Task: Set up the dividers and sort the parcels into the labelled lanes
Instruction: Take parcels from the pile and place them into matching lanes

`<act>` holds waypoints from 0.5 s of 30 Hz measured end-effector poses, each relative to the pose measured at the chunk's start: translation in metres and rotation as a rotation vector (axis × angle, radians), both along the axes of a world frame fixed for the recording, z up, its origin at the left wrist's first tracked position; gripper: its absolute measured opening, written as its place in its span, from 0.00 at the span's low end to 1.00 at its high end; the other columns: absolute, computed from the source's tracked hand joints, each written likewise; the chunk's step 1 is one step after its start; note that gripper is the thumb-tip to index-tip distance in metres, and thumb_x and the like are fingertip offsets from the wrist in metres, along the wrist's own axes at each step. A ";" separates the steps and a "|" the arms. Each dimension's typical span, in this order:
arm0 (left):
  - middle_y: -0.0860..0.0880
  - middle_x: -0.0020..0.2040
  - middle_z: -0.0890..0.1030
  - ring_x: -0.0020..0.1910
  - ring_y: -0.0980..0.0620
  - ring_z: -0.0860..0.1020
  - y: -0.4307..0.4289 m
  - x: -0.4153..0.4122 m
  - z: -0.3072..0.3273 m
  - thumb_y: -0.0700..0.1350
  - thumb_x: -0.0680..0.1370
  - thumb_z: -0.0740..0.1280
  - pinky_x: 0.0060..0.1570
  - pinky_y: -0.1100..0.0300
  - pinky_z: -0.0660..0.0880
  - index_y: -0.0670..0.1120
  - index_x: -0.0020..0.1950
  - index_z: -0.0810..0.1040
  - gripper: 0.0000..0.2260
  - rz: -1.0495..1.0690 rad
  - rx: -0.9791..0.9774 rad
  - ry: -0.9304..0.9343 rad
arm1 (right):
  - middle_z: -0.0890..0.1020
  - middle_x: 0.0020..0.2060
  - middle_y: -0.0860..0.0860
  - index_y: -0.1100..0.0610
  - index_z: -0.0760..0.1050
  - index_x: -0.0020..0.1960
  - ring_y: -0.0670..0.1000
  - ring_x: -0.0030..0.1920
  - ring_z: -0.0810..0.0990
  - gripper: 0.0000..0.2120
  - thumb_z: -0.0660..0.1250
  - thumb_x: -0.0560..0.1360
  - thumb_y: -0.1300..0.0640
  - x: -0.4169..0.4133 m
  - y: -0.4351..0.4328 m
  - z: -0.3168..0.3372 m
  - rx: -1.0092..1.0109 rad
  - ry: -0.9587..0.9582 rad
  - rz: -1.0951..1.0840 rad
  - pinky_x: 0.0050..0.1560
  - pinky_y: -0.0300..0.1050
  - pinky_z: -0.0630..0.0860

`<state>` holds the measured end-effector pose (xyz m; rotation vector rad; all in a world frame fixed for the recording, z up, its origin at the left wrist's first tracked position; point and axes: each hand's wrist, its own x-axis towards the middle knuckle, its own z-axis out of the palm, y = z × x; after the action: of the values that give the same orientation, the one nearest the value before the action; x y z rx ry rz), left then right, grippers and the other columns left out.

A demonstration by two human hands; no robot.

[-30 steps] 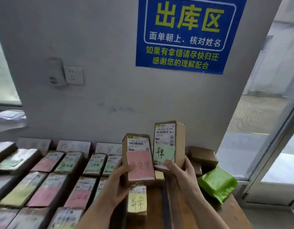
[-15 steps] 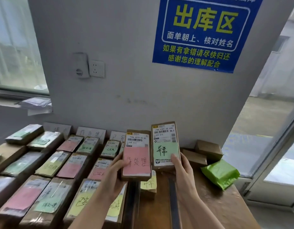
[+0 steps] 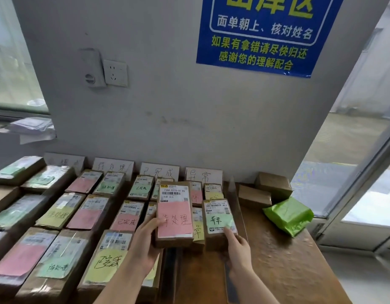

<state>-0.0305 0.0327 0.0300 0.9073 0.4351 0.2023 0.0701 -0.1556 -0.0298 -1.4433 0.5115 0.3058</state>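
My left hand (image 3: 145, 244) grips a brown parcel with a pink note (image 3: 174, 216), held above the table's middle lanes. My right hand (image 3: 238, 249) holds a smaller parcel with a green note (image 3: 220, 218), low over the right-hand lane. Four white lane labels (image 3: 160, 171) stand against the wall. Rows of parcels with pink, green and yellow notes (image 3: 88, 213) lie in the lanes in front of them. A dark divider strip (image 3: 171, 275) runs toward me between my forearms; a clear divider (image 3: 233, 189) stands right of the last lane.
Two plain brown boxes (image 3: 274, 185) and a green plastic bag (image 3: 288, 215) sit on the wooden table (image 3: 284, 266) at the right, near its edge. A glass door (image 3: 354, 172) is on the right; a wall socket (image 3: 115, 73) and blue sign (image 3: 262, 34) hang above.
Both hands have lowered the two parcels from raised, upright positions toward the table. The green-note parcel has dropped furthest, down to the right lane. My view has tilted down and left.
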 end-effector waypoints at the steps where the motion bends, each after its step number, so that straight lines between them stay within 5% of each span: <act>1: 0.36 0.56 0.82 0.55 0.38 0.79 0.003 0.004 -0.001 0.42 0.68 0.69 0.45 0.51 0.76 0.44 0.63 0.77 0.23 -0.016 0.011 0.007 | 0.81 0.53 0.57 0.58 0.70 0.63 0.58 0.53 0.81 0.31 0.76 0.69 0.43 0.004 0.003 -0.010 -0.006 0.030 -0.027 0.56 0.59 0.80; 4: 0.37 0.54 0.82 0.52 0.39 0.79 0.012 0.015 -0.004 0.42 0.67 0.69 0.42 0.52 0.76 0.44 0.63 0.77 0.24 -0.058 0.024 0.026 | 0.80 0.53 0.58 0.62 0.70 0.64 0.59 0.53 0.81 0.39 0.78 0.63 0.40 0.015 0.009 -0.028 0.015 0.112 -0.096 0.56 0.59 0.79; 9: 0.38 0.53 0.82 0.49 0.42 0.80 0.029 0.031 -0.014 0.41 0.65 0.71 0.35 0.57 0.77 0.46 0.64 0.77 0.26 -0.093 0.007 0.050 | 0.77 0.54 0.61 0.63 0.68 0.64 0.58 0.48 0.78 0.25 0.74 0.74 0.52 0.029 0.015 -0.038 0.064 0.194 -0.218 0.43 0.52 0.78; 15: 0.38 0.53 0.84 0.52 0.39 0.80 0.040 0.048 -0.032 0.43 0.62 0.74 0.36 0.56 0.78 0.46 0.64 0.78 0.30 -0.123 -0.016 0.090 | 0.77 0.62 0.62 0.64 0.68 0.70 0.61 0.55 0.77 0.28 0.71 0.76 0.52 0.043 0.016 -0.061 0.040 0.224 -0.264 0.51 0.56 0.79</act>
<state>0.0178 0.0723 -0.0022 0.9270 0.4618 0.0456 0.1132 -0.1395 -0.0904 -1.2914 0.8641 0.2659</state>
